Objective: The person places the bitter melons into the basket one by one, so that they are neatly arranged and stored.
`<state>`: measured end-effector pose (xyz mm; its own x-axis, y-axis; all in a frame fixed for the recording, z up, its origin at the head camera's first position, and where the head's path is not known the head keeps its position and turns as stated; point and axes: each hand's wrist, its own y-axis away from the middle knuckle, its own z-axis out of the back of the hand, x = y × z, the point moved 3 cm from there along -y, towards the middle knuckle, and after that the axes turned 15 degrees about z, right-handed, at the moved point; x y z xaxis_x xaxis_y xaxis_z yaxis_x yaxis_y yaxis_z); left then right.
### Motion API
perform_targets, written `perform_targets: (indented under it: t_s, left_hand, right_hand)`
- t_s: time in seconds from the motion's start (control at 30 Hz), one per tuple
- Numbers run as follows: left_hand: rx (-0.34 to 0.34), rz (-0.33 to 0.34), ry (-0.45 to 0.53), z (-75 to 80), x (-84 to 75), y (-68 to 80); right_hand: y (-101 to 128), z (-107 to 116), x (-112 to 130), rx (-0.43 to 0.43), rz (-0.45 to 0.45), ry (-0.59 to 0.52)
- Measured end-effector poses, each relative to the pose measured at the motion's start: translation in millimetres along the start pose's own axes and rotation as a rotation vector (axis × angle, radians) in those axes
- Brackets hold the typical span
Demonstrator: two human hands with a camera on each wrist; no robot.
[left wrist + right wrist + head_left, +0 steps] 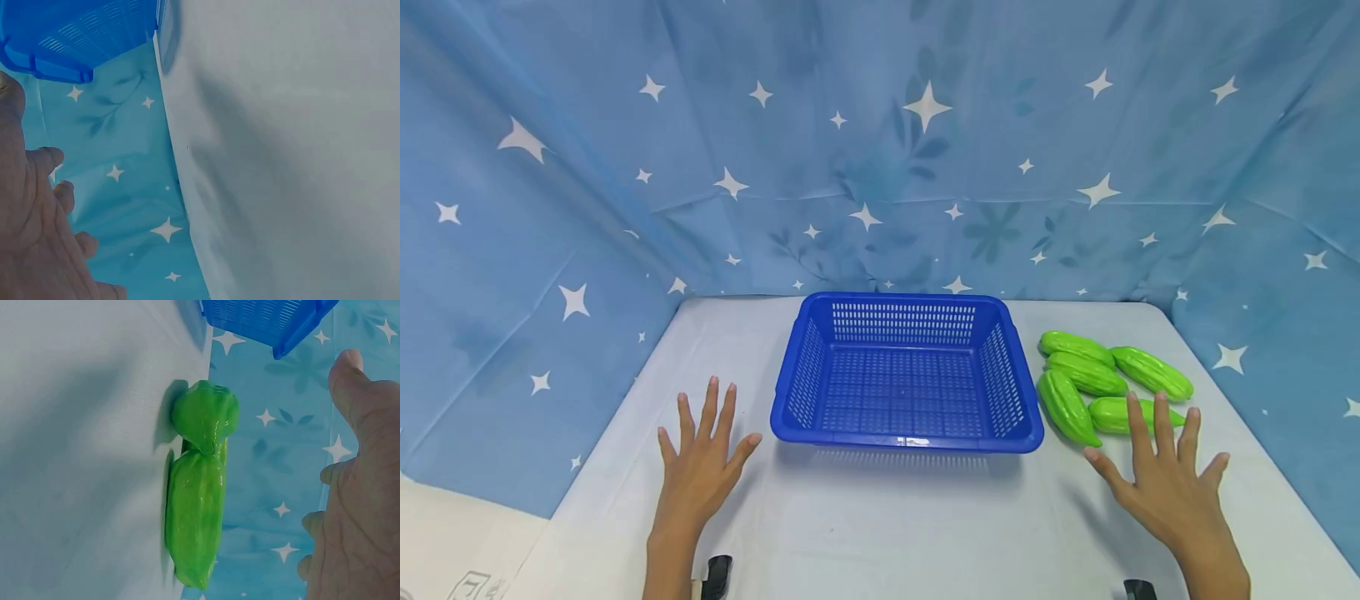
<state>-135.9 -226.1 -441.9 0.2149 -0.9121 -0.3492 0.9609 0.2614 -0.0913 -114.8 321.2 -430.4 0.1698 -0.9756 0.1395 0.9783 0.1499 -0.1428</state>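
Note:
With fingers spread, my left hand hovers over the white table, left of a blue plastic basket. My right hand is likewise spread, in front of several bright green, ridged vegetables that look like bitter melons. Its fingers overlap the nearest bitter melon in the head view. In the right wrist view the palm is apart from the green bitter melons, and nothing lies in it. The left wrist view shows a bare left palm below the basket.
A blue curtain with white stars stands behind the table and along both sides. The white tablecloth runs in front of the basket. Pale cloth with printed marks lies at the lower left.

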Motion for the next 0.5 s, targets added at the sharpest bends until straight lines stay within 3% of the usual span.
perform_targets:
  t_s: [0.27, 0.4, 0.5]
  left_hand:
    - [0.026, -0.021, 0.077, -3.9, -8.7, 1.1]
    - [0.042, -0.055, 0.177, -5.4, -16.3, -1.5]
    - [0.095, -0.059, 0.293, -8.9, -23.8, -4.1]
  right_hand:
    - [1, 0, -3, -0.014, 0.006, -0.042]
    - [3, 5, -5, -0.096, -0.002, -0.099]
    - [5, 10, -8, -0.185, -0.049, -0.163]
